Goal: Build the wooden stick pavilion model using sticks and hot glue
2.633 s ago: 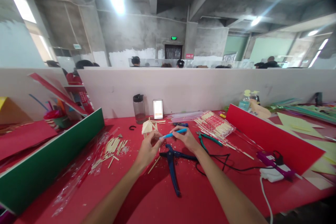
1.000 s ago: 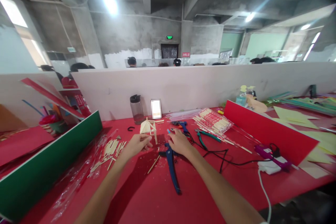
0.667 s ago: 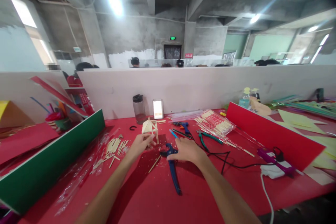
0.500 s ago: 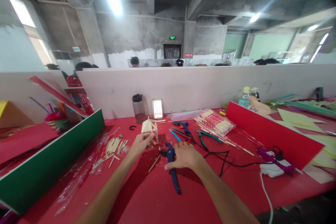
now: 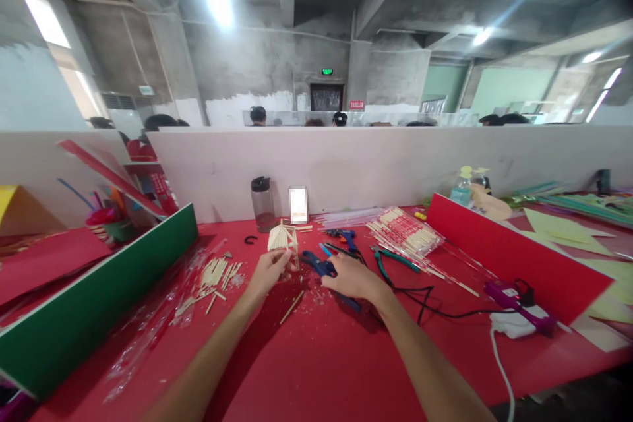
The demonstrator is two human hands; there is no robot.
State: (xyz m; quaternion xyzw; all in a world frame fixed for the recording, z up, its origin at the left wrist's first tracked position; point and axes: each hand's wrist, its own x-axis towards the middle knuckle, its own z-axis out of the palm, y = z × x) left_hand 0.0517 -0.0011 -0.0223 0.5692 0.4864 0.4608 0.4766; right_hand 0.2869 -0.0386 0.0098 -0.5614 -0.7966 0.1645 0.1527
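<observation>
My right hand (image 5: pixel 349 277) is closed around a blue pipe cutter (image 5: pixel 321 266), its jaw end pointing up and left and its handles running out below my palm. My left hand (image 5: pixel 271 270) is pinched at the fingertips, just in front of a small model (image 5: pixel 281 237) built of pale wooden sticks. Whatever lies between those fingertips is too small to make out. A single loose wooden stick (image 5: pixel 291 307) rests on the red table between my hands, among tiny chips. Cut wooden sticks (image 5: pixel 215 274) lie in a pile to the left.
Behind the model stand a bottle (image 5: pixel 262 204) and a lit phone (image 5: pixel 297 204). A blue glue gun (image 5: pixel 342 236), green-handled pliers (image 5: pixel 395 260), and packed sticks (image 5: pixel 405 229) lie right, with black cable. Green (image 5: pixel 103 297) and red (image 5: pixel 519 257) boards flank the workspace.
The pipe cutter has swung from nearly upright to a slant, its jaws now further left and its handles further right. My right hand has turned with it. My left hand stays nearly still.
</observation>
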